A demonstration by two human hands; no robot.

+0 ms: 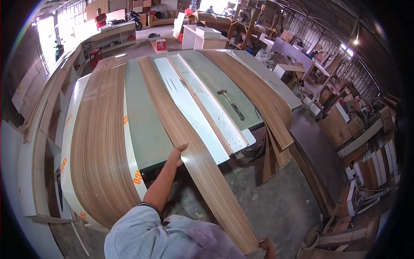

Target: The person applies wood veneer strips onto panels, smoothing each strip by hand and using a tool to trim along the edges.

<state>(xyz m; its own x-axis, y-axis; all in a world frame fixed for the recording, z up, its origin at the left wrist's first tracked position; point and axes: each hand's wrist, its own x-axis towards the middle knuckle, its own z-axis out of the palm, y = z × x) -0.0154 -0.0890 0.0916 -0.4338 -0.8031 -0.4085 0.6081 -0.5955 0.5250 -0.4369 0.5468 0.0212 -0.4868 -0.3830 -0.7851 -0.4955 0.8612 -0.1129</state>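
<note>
A long strip of brown wood-grain laminate [202,166] runs lengthwise over the green-topped worktable [148,134], its near end hanging past the front edge toward me. My left hand [178,154] grips the strip's left edge near the table's front, thumb on top. At the near right corner of the strip, my right hand [267,247] is closed on the end, partly hidden at the lower rim. Just right of the strip lies a white panel [183,99] beside a wooden-edged tray-like piece [211,101]. A hammer [231,105] rests farther right on the tabletop.
A wide wood-grain sheet [99,129] with white lettered borders curves over the table's left side. More laminate strips [254,86] bend over its right side. Long cabinets [39,172] stand left; wood offcuts [371,164] pile up right. A person in red [100,19] is far back.
</note>
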